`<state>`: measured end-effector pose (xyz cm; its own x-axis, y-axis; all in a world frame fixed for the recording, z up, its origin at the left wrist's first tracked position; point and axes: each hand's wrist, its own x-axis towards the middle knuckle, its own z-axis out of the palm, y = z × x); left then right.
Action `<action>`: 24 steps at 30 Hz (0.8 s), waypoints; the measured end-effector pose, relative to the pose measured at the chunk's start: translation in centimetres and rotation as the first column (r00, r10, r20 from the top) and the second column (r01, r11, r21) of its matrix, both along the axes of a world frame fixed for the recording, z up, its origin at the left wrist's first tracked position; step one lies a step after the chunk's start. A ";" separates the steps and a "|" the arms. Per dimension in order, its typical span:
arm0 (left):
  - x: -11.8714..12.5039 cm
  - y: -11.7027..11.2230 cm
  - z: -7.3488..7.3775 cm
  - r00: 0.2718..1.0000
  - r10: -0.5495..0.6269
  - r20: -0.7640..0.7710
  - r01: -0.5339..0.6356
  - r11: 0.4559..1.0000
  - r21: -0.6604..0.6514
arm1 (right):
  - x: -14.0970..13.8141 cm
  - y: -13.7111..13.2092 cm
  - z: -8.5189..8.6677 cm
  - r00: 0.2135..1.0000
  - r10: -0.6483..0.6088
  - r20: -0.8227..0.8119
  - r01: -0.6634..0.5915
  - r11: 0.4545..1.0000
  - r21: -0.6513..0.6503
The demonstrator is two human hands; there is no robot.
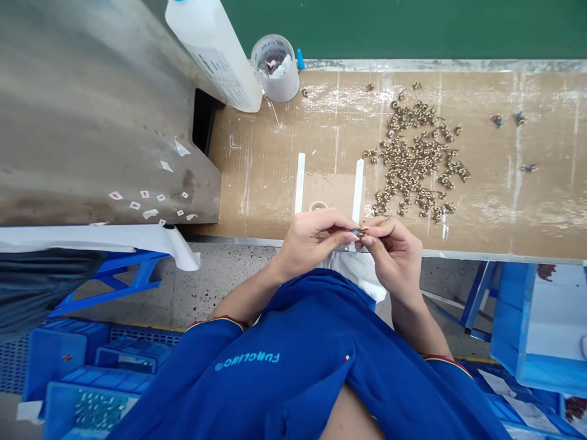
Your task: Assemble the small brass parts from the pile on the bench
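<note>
Both hands meet at the table's near edge, fingertips together. Between thumb and finger, my left hand point(316, 239) pinches a small blue-and-brass part point(356, 232). My right hand point(394, 252) is closed on the right end of that same part; its exact kind is too small to make out. Just beyond my left hand lies a small round ring or cup point(318, 206), partly hidden by the fingers. White tape strips point(300, 183) flank it on both sides. A spread pile of small brass-coloured metal parts point(410, 159) covers the board beyond my right hand.
A few loose blue-and-metal parts point(529, 167) lie far right. At the back left stand a white plastic bottle point(220, 55) and a tub point(279, 85) with scraps inside. A metal cabinet point(137, 122) borders the left. Blue crates point(513, 324) stand below on both sides.
</note>
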<state>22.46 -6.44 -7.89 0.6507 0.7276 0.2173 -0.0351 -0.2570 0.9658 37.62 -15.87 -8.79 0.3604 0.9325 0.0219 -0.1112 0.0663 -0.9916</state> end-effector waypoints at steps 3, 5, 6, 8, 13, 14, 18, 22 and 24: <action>0.4 -0.3 0.0 1.000 -0.014 0.021 0.016 0.991 -0.131 | 0.0 -0.2 -0.1 1.000 -0.023 0.009 0.023 1.000 -0.003; 0.6 -0.3 0.0 1.000 -0.024 0.017 0.027 0.982 -0.189 | 0.1 -0.3 -0.2 0.999 -0.035 0.014 0.035 0.999 -0.013; 0.7 -0.3 0.1 1.000 -0.026 0.015 0.029 0.981 -0.193 | 0.1 -0.3 -0.2 0.999 -0.038 0.011 0.038 0.999 -0.009; 0.8 -0.1 0.1 1.000 -0.027 0.008 0.027 0.988 -0.152 | 0.2 -0.2 -0.4 0.999 -0.034 -0.002 0.034 0.999 0.014; 0.6 0.5 0.4 0.993 -0.054 -0.104 0.063 0.994 0.089 | 1.0 0.1 -0.1 0.998 0.055 0.041 -0.055 0.998 0.018; 0.5 0.6 0.5 0.990 -0.063 -0.125 0.079 0.989 0.128 | 1.2 0.2 -0.1 0.995 0.079 0.059 -0.080 0.997 0.005; 0.3 0.9 0.5 0.981 -0.083 -0.178 0.117 0.974 0.194 | 1.7 0.5 0.1 0.985 0.143 0.100 -0.141 0.990 -0.021; 0.2 1.0 0.2 0.978 -0.088 -0.189 0.123 0.976 0.181 | 1.7 0.8 -0.2 0.983 0.164 0.079 -0.164 0.987 -0.006; 0.1 1.0 0.2 0.977 -0.088 -0.195 0.121 0.979 0.164 | 1.6 1.0 -0.4 0.982 0.173 0.072 -0.173 0.985 -0.018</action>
